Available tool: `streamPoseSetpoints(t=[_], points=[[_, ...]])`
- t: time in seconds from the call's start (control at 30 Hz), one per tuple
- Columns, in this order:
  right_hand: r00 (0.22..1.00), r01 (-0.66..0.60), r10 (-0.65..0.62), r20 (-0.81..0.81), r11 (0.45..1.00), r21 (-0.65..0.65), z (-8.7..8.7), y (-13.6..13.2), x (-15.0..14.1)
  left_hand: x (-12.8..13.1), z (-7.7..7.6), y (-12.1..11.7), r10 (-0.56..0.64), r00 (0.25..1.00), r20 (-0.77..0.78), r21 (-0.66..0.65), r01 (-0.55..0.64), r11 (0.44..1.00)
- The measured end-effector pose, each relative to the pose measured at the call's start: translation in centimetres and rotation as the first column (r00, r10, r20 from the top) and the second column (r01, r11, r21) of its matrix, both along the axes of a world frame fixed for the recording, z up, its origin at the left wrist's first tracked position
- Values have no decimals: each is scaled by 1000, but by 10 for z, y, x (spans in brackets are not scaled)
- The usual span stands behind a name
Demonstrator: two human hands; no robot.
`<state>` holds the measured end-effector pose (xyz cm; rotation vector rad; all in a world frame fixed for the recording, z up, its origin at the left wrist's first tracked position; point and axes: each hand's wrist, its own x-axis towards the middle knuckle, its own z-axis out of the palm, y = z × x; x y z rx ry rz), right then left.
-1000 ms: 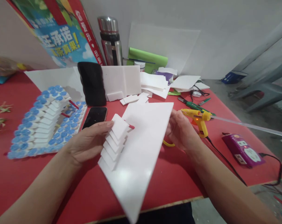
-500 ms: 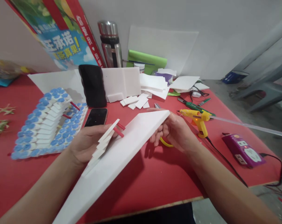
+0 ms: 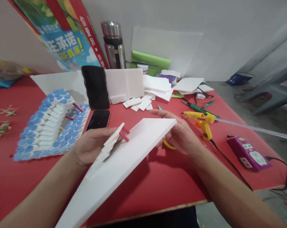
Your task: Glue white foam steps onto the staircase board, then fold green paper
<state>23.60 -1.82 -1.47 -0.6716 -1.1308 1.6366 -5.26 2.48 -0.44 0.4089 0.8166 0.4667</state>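
1. A red worktop [image 3: 176,186] carries the whole spread, with a steel vacuum flask [image 3: 121,55] standing at the back.
2. Tilted above it, a white foam board [image 3: 124,158] lies between a person's two hands, its long axis running from near left to far right, its near end cut off by the frame.
3. Left of the board, well apart from the right hand, sits a blue-trimmed stair model [image 3: 49,129].
4. The right hand [image 3: 181,134] curls loosely about the board's far right corner, some fingers hidden behind it; the left hand [image 3: 90,144] pinches the upper end of a small white staircase [image 3: 106,150], thumb on top.
5. That staircase lies along the board's left part, nearer the left hand, its lower end against the surface, red sticks [image 3: 124,136] under its raised top.
6. A yellow glue gun [image 3: 202,120] lies just beyond the right hand, and a yellow-handled tool, apparently scissors [image 3: 169,145], lies partly beneath it, crowding that side.
7. White foam strips [image 3: 144,104] lie scattered beyond the board.
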Motion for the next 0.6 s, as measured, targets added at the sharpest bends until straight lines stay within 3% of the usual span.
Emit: streamPoseSetpoints(t=[0.2, 0.6], points=[[999, 16, -15, 31, 999, -50, 1, 0, -2, 3, 2, -1, -42, 999, 15, -35, 43, 998], [998, 1, 0, 67, 1000, -13, 1, 0, -3, 9, 7, 1, -15, 999, 36, -26, 16, 1000]])
